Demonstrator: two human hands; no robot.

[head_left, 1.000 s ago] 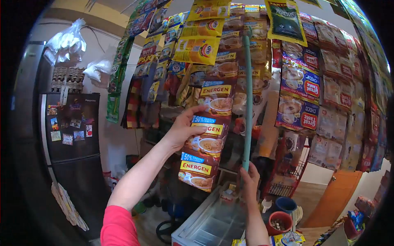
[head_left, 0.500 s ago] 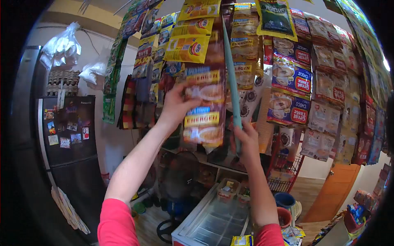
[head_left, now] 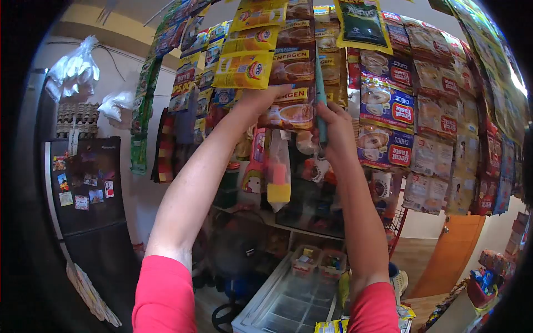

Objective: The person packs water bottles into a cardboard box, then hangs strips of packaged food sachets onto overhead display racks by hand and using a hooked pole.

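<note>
**Holding a glossy brown strip of Energen sachets beside a slim green stick**

Hanging at centre, near side. Apparently pinched at lower left edge by bare left hand, thumb side forward, with other fingers mostly hidden. Just right, wrapped closed round stick: bare right hand.

Likely light, floppy, slightly slippery; not brittle, but probably tearable along seams. Best taken by a seam or side edge, not by the filled middles.

Counts: one stick; four sachets showing in strip, topmost cut off. Just left: three yellow plastic sachets. Right: at least three purple-and-white choco packs. Upper right: one green-and-yellow pouch. Below strip: one clear pack with orange-and-yellow contents. Lower, farther: two clear plastic tubs, at far end of one glass-topped chest. Far left: one dark fridge.
</note>
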